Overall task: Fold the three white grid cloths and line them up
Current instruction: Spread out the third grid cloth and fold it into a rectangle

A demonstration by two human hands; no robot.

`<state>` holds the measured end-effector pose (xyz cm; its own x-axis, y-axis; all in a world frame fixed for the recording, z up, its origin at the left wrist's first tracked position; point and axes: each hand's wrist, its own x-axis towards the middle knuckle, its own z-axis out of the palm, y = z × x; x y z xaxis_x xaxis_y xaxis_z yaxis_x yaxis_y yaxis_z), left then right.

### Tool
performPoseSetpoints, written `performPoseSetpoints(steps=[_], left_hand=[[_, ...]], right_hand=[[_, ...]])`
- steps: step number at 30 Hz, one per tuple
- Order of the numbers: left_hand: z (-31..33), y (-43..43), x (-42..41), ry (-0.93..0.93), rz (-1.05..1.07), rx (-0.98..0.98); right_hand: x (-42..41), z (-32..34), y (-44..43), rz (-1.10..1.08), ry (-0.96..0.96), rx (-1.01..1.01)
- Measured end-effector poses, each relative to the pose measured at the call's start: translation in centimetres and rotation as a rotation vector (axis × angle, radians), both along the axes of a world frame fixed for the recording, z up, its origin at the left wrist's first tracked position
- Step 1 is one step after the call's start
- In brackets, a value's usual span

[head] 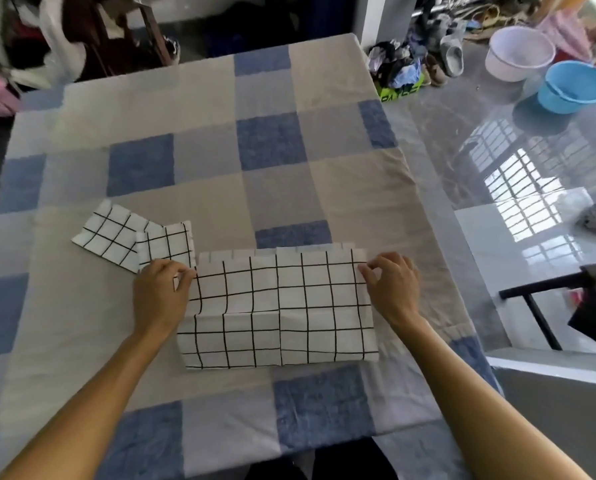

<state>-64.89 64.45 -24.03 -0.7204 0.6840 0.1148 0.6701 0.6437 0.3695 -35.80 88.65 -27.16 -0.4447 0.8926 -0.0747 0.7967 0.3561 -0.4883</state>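
Between the fingers, the grid cloth is lying lengthwise side to side, left hand and right hand each pinching its far corner.

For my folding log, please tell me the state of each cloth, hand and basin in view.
Large grid cloth: partly folded, flat on the table.
Left hand: pinches its far left corner.
Right hand: pinches its far right corner.
Left small cloth: folded, flat.
Second small cloth: folded, overlapping the left one.
Blue basin: upright on the floor.
White basin: upright on the floor.
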Motion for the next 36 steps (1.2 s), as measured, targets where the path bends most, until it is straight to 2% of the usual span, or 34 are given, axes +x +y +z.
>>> performPoseSetpoints(steps=[9,13,17,20,23,27,31,36], left_hand=[[-3.5,3.1,-2.1,0.018,0.004,-0.077],[-4.7,3.8,-3.1,0.05,-0.001,-0.138],[-4.3,4.4,-2.2,-0.003,0.063,-0.077],[-4.2,4.6,-0.4,-0.008,-0.057,-0.045],[-4.4,4.4,2.5,-0.057,-0.253,-0.063],[-5.8,4.3,6.2,-0.154,-0.435,-0.238],[-7.5,4.4,6.5,-0.193,-0.412,-0.378],[-7.6,4.3,6.4,-0.166,-0.403,-0.418]], right_hand=[[-2.0,-2.9,1.7,0.016,-0.175,0.066],[-2.4,-3.5,1.5,0.001,-0.192,0.101],[-2.8,-3.6,1.1,-0.049,-0.161,0.119],[-3.3,-3.5,-0.1,-0.046,-0.064,0.149],[-4.4,-3.5,-2.3,0.057,0.018,0.154],[-6.3,-3.9,-5.7,0.278,-0.034,0.106],[-7.2,-5.0,-7.5,0.334,-0.155,0.037],[-6.5,-5.9,-7.7,0.352,-0.239,0.037]])
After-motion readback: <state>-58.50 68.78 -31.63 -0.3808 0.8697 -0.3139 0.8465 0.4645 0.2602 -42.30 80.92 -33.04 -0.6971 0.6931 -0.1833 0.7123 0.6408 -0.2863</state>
